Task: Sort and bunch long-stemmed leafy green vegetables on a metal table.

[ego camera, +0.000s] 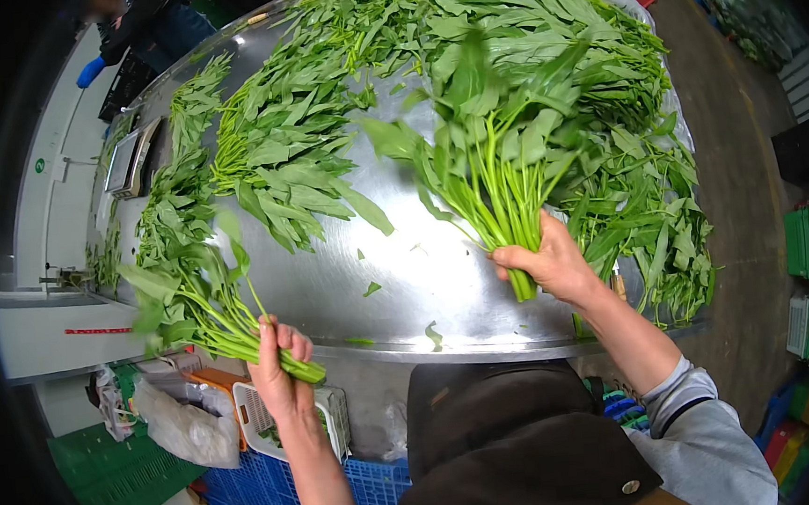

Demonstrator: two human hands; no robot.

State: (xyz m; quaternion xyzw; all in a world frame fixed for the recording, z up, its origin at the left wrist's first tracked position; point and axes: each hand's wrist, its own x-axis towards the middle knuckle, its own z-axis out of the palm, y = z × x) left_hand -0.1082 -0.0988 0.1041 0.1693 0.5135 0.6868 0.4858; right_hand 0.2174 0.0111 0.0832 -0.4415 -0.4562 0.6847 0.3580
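Observation:
My right hand [545, 257] grips a thick bunch of leafy green stems [501, 182] that looks like water spinach, held upright above the metal table [413, 273]. The cut ends stick out below my fist. In my left hand [282, 359] is a smaller bunch of the same greens [220, 329], its leaves fanning to the left and its cut ends pointing right, near the table's front edge. Some leaf tips are blurred. Bundled greens [291, 141] lie on the table ahead, and a large heap [514, 5] covers its far side.
A digital scale [132, 159] stands at the left. Beside my right wrist lies a wooden-handled knife [618, 283]. Loose greens [661, 206] hang over the right edge. Below left are a white basket [254, 411] and blue crates [379, 486]. A person wearing a blue glove [90, 72] stands far left.

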